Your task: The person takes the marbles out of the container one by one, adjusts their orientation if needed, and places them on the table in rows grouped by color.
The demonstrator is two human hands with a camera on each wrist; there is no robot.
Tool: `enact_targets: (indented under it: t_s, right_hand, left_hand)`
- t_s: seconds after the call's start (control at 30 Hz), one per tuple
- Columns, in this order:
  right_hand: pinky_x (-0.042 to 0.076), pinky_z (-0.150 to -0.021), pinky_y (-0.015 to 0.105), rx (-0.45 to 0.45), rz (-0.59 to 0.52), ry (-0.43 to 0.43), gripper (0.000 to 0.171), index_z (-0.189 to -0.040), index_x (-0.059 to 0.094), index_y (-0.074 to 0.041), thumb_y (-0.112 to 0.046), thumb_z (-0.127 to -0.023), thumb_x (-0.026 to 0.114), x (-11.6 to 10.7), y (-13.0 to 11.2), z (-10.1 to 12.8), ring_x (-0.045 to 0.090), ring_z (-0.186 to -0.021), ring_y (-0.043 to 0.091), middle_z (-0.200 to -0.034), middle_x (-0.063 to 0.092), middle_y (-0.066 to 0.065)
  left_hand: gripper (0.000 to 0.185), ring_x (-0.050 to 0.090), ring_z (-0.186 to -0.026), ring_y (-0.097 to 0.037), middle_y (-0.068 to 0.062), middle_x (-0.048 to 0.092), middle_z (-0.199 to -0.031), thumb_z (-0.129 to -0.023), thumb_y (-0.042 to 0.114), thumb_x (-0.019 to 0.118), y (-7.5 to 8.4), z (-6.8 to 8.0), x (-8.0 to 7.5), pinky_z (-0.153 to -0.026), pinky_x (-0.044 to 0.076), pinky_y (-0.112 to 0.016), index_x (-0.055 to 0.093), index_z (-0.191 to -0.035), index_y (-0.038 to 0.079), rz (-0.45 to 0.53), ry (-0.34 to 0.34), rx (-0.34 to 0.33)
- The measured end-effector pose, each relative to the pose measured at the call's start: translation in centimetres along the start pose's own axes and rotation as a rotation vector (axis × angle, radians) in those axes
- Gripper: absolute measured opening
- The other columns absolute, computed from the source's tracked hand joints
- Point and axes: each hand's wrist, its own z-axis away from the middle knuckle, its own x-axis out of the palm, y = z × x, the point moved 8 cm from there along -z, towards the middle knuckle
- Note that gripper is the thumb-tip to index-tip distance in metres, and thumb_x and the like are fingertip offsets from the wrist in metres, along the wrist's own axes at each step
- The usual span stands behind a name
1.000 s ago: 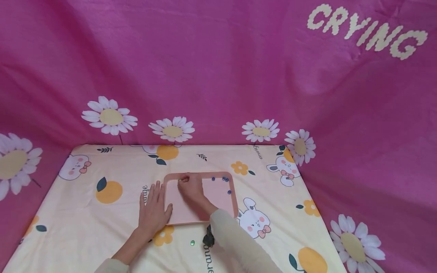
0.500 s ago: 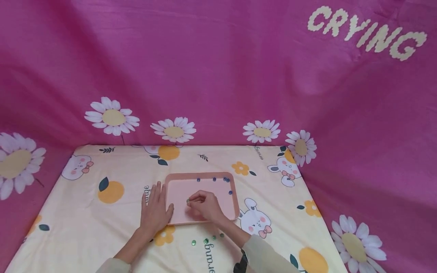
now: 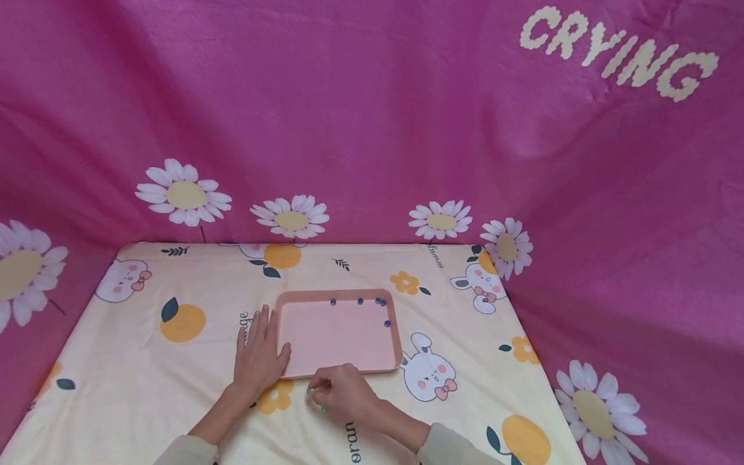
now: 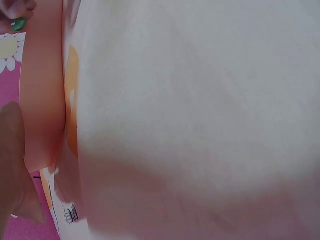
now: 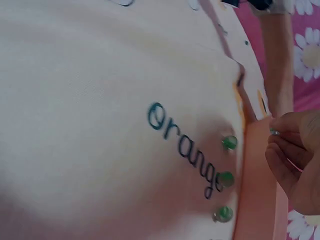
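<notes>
My left hand (image 3: 259, 361) lies flat with straight fingers beside the left wall of the shallow pink tray (image 3: 337, 373), the thumb near its front left corner. Just in front of the tray, my right hand (image 3: 349, 395) pinches a small green glass marble (image 5: 274, 131) between thumb and fingertips; it is mostly covered. Under that hand in the head view, another green marble (image 3: 323, 409) shows on the cloth. The right wrist view has three green marbles (image 5: 226, 179) lying in a row by the tray wall. Several dark blue marbles (image 3: 360, 301) sit along the tray's back and right sides.
A cream tablecloth (image 3: 215, 284) printed with oranges and rabbits covers the table. Magenta curtains (image 3: 360, 129) with white daisies stand behind it and along both sides. The tray has a low raised rim all round.
My right hand has drawn back from the tray's far left, across the tray, to the cloth in front, a green marble in its fingers at half a second ago too. The left hand stays put.
</notes>
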Motion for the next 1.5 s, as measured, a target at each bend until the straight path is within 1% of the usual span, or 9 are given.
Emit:
enact_targets:
  t_s: [0.13,0.27,0.4,0.63,0.9,1.17,1.33,1.4,1.5]
  right_hand:
    - [0.042,-0.064,0.013,-0.041,0.164,-0.002,0.01,-0.089,0.078,-0.016,-0.008,-0.084,0.075,0.8,-0.4,0.0,0.047,-0.064,-0.004,-0.075,0.064,-0.018]
    - [0.043,-0.066,0.014,-0.04,0.229,-0.004,0.009,-0.09,0.078,-0.017,-0.01,-0.085,0.076,1.2,-0.3,-0.1,0.047,-0.066,-0.003,-0.078,0.066,-0.017]
    - [0.043,-0.066,0.013,-0.065,0.292,0.003,0.008,-0.093,0.077,-0.017,-0.014,-0.086,0.076,1.6,-0.2,-0.3,0.049,-0.069,-0.005,-0.081,0.067,-0.016]
    - [0.039,-0.061,0.01,-0.116,0.357,0.025,0.007,-0.093,0.077,-0.018,-0.016,-0.086,0.077,2.2,-0.2,-0.3,0.046,-0.065,-0.006,-0.079,0.066,-0.016]
    - [0.04,-0.061,0.011,-0.135,0.43,0.037,0.005,-0.09,0.077,-0.021,-0.018,-0.086,0.076,2.7,-0.3,-0.1,0.046,-0.064,-0.007,-0.077,0.066,-0.017]
    - [0.038,-0.059,0.009,-0.205,0.466,0.068,0.006,-0.087,0.077,-0.021,-0.017,-0.083,0.078,2.7,-0.8,-0.1,0.047,-0.064,-0.009,-0.075,0.066,-0.017]
    - [0.039,-0.059,0.009,-0.193,0.473,0.054,0.007,-0.088,0.077,-0.021,-0.017,-0.083,0.078,3.0,-0.8,-0.1,0.049,-0.066,-0.009,-0.078,0.067,-0.016]
    - [0.041,-0.06,0.01,-0.176,0.458,0.037,0.008,-0.09,0.078,-0.021,-0.017,-0.084,0.077,3.0,-0.7,-0.1,0.051,-0.069,-0.008,-0.081,0.069,-0.016]
    - [0.045,-0.065,0.012,-0.175,0.462,0.041,0.009,-0.093,0.078,-0.021,-0.018,-0.085,0.076,2.8,-0.8,-0.2,0.057,-0.076,-0.008,-0.086,0.07,-0.015]
  left_hand:
    - [0.078,0.012,-0.148,-0.04,-0.024,0.015,-0.162,-0.094,0.032,0.06,0.0,-0.1,0.0,-0.116,0.009,-0.062,0.025,-0.154,-0.005,0.004,0.002,-0.004]
    - [0.078,0.011,-0.149,-0.04,-0.024,0.014,-0.162,-0.095,0.032,0.06,0.1,-0.2,-0.1,-0.116,0.009,-0.062,0.026,-0.154,-0.005,0.004,-0.002,-0.006]
    - [0.078,0.012,-0.148,-0.04,-0.024,0.014,-0.162,-0.094,0.032,0.06,0.1,-0.3,-0.2,-0.116,0.009,-0.062,0.026,-0.154,-0.005,-0.007,0.0,-0.008]
    - [0.077,0.013,-0.148,-0.04,-0.024,0.015,-0.162,-0.094,0.032,0.059,0.0,-0.3,-0.2,-0.116,0.009,-0.062,0.027,-0.153,-0.005,-0.005,0.007,-0.012]
    - [0.078,0.011,-0.149,-0.04,-0.024,0.013,-0.162,-0.094,0.033,0.059,0.0,-0.1,0.3,-0.116,0.008,-0.061,0.026,-0.154,-0.004,-0.006,-0.015,-0.017]
    - [0.078,0.011,-0.148,-0.04,-0.025,0.014,-0.162,-0.093,0.032,0.059,0.0,-0.3,-0.1,-0.116,0.009,-0.062,0.026,-0.154,-0.004,-0.001,-0.005,-0.015]
    - [0.078,0.011,-0.148,-0.041,-0.025,0.014,-0.162,-0.093,0.032,0.059,0.0,0.0,0.0,-0.116,0.009,-0.062,0.026,-0.154,-0.004,0.009,-0.009,-0.025]
    - [0.078,0.011,-0.148,-0.041,-0.025,0.014,-0.162,-0.093,0.032,0.06,0.0,0.1,0.1,-0.116,0.008,-0.062,0.026,-0.154,-0.004,0.007,-0.014,-0.031]
    - [0.078,0.011,-0.148,-0.041,-0.025,0.014,-0.162,-0.093,0.032,0.06,0.0,0.0,0.1,-0.116,0.009,-0.062,0.026,-0.154,-0.004,0.007,-0.007,-0.025]
